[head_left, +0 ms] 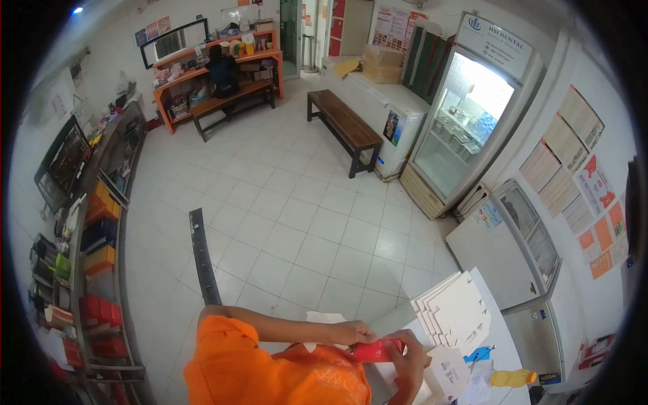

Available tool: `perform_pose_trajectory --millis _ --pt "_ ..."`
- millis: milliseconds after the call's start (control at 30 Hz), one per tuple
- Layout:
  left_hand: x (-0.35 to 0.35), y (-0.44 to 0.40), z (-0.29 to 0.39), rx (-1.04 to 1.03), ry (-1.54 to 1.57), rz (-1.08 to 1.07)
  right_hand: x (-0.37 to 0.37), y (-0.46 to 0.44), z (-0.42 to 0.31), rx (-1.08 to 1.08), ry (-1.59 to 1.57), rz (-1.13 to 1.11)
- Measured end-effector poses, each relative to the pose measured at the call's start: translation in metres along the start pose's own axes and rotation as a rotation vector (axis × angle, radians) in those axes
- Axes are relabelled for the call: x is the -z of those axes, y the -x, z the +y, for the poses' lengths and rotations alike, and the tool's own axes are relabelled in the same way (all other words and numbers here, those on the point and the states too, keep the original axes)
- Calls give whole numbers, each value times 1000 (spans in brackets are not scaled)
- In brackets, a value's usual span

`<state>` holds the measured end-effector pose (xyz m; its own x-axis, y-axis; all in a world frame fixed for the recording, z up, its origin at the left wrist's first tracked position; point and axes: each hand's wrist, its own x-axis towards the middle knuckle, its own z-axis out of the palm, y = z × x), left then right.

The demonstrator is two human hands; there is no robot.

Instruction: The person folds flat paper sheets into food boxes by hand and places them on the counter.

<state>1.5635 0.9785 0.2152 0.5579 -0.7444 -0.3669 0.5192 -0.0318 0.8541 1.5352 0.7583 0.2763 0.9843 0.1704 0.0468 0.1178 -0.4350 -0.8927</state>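
In front of my orange shirt, my left hand [354,333] is closed on the left end of a small red object [378,350] whose kind I cannot make out. My right hand [408,361] grips its other end, with the fingers curled over it. Both hands are close together above the near edge of the white table [509,337]. Just beyond my right hand lies a fanned stack of flat white cardboard pieces [452,310] with printing. A printed white cardboard box [447,372] is beside my right hand, partly covered by it.
A yellow bottle [513,378], a blue item [478,355] and papers lie on the table. A chest freezer [493,250] and glass-door fridge [466,115] line the right side. Shelves [101,270] run along the left. A person [221,71] sits on a far bench [233,98].
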Motion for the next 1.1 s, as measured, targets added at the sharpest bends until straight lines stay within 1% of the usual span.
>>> perform_pose_trajectory --millis 33,67,133,167,200,233,267,300,333,367,400,467,500,567,600,633,667,700,733,800,833,867,967,1000,1100 --pt "-1 0 2 -65 -3 12 -4 -1 5 57 -90 -31" --pt "1 -2 5 -89 -9 23 -7 -4 9 48 -127 39" --pt "3 -7 16 -135 -16 40 -14 -11 4 117 -113 135" --pt "5 -9 25 -182 -156 -22 -17 -16 1 154 -107 185" --pt "4 -7 40 -224 -296 -83 -19 -20 -13 232 -34 113" --pt "3 -6 47 -265 -434 -144 -26 -15 -16 267 38 234" --pt "7 -14 45 -218 -436 -125 -33 -13 -19 306 115 355" --pt "9 -20 49 -245 -189 -16 -37 -14 -21 351 192 478" --pt "9 -25 52 -266 63 92 -45 -6 -6 368 222 697" --pt "10 -28 56 -281 316 199 -52 0 10 431 234 658" --pt "-5 -12 87 -323 467 311 -58 4 17 492 243 619" --pt "-18 -20 87 -399 554 424 -68 0 23 642 296 520" --pt "-24 -27 83 -437 599 477 -70 -5 29 625 372 561" --pt "-30 -41 73 -521 520 572 -67 -15 41 594 525 640" --pt "-32 -45 70 -565 470 612 -61 -24 38 556 470 680" --pt "-34 -50 65 -607 418 652 -55 -31 29 529 498 703" --pt "-34 -66 51 -709 394 645 -47 -38 26 492 492 682" --pt "-33 -65 49 -737 197 626 -42 -44 22 457 488 660" --pt "-33 -64 47 -774 7 615 -39 -48 12 403 332 668" --pt "-22 -72 50 -882 -241 634 -27 -52 20 419 226 593" --pt "-8 -72 53 -752 -160 590 -23 -52 21 425 175 553" --pt "0 -73 54 -623 -80 546 -19 -47 19 409 83 453" --pt "-8 -74 54 -611 107 459 -26 -48 21 477 246 481" --pt "-23 -69 59 -659 209 432 -29 -51 21 504 333 548" --pt "-23 -82 37 -592 70 392 -37 -52 22 399 335 726"
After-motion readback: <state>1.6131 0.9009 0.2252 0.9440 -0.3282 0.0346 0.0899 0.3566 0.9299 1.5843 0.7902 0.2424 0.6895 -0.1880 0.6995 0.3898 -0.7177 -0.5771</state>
